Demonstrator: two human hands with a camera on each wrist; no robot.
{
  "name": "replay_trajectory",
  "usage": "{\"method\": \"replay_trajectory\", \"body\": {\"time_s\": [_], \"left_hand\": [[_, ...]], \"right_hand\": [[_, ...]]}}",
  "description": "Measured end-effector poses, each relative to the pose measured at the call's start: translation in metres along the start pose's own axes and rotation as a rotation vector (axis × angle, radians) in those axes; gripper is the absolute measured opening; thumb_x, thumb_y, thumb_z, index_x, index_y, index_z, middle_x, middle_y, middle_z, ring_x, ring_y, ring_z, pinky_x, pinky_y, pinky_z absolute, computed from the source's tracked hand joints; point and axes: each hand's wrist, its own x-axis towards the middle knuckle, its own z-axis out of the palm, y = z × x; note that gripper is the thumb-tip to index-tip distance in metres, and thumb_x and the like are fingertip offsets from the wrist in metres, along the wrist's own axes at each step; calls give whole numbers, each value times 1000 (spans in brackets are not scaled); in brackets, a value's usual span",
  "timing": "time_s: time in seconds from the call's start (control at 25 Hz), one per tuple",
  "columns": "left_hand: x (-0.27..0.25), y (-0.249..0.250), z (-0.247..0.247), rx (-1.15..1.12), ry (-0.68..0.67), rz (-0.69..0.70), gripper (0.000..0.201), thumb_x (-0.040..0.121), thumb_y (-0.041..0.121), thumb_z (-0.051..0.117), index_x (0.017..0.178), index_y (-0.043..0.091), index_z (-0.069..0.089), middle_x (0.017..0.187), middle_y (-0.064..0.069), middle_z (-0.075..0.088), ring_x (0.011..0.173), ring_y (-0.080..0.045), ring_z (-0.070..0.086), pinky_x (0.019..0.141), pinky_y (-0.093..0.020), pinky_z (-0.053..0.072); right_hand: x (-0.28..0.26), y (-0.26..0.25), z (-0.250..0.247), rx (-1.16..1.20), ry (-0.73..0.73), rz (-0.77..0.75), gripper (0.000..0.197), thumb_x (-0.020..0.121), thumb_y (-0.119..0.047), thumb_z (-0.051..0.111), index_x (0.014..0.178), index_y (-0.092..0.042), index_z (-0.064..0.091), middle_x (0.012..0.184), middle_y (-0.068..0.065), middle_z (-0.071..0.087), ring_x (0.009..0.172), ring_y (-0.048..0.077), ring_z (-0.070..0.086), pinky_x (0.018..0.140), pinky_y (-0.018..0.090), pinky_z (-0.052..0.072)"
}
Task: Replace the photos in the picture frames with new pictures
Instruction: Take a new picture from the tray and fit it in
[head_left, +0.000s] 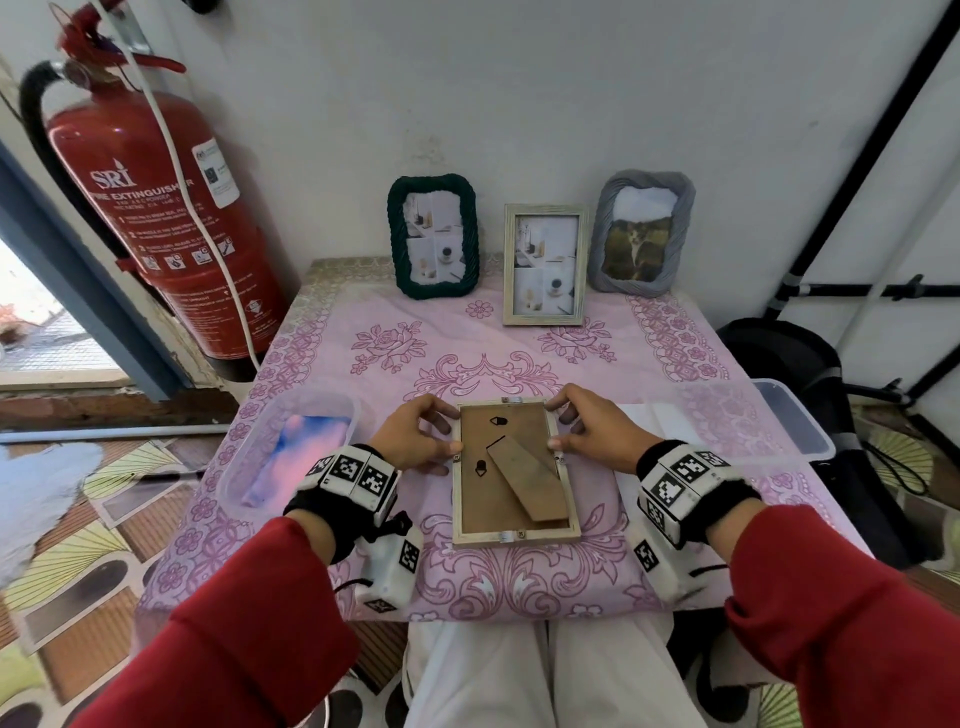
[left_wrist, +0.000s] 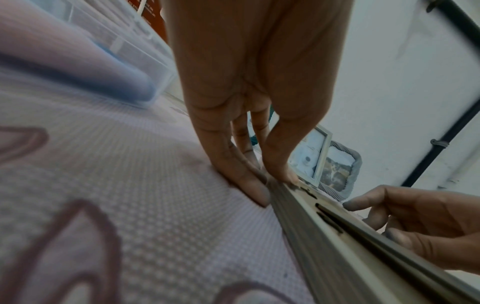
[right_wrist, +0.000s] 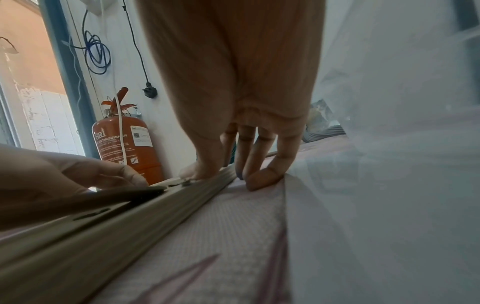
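A pale wooden picture frame (head_left: 511, 467) lies face down near the front of the pink flowered tablecloth (head_left: 363, 374), brown backing board and folded stand leg up. My left hand (head_left: 421, 436) holds its upper left edge, thumb on the rim by a side clip, fingers down on the cloth beside it (left_wrist: 249, 168). My right hand (head_left: 592, 431) mirrors this on the upper right edge (right_wrist: 241, 164). The frame's rim runs close past both wrist cameras (left_wrist: 337, 246) (right_wrist: 103, 236). Three filled frames stand at the wall: a dark green one (head_left: 434, 236), a pale wooden one (head_left: 545, 265) and a grey one (head_left: 644, 231).
A clear tub (head_left: 337, 410) on the left holds a blue and pink picture (head_left: 291, 452). Another clear container (head_left: 789, 421) sits at the right edge, with white paper (head_left: 649, 415) beside it. A red fire extinguisher (head_left: 166, 223) stands left of the table.
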Motion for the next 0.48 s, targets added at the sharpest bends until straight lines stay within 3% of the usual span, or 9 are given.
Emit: {"method": "replay_trajectory", "body": {"time_s": [0.28,0.48], "left_hand": [[5,-3,-1,-14,6,-5,33,79,-3,68,104,10,52,88,-1,47,61,-22,58,45,-24,55],[6,-5,1,-27,1,-4,33,81,-1,67,107,10,49,88,-1,45,62,-21,56,45,-24,55]], "right_hand": [[4,1,0,-76,-13,-45,60,75,-24,77,127,-16,48,94,-6,43,79,9,45,73,21,35],[1,-4,1,-110,-1,-64,61,77,-30,74,130,-14,48,100,-2,46,89,14,47,78,23,36]]}}
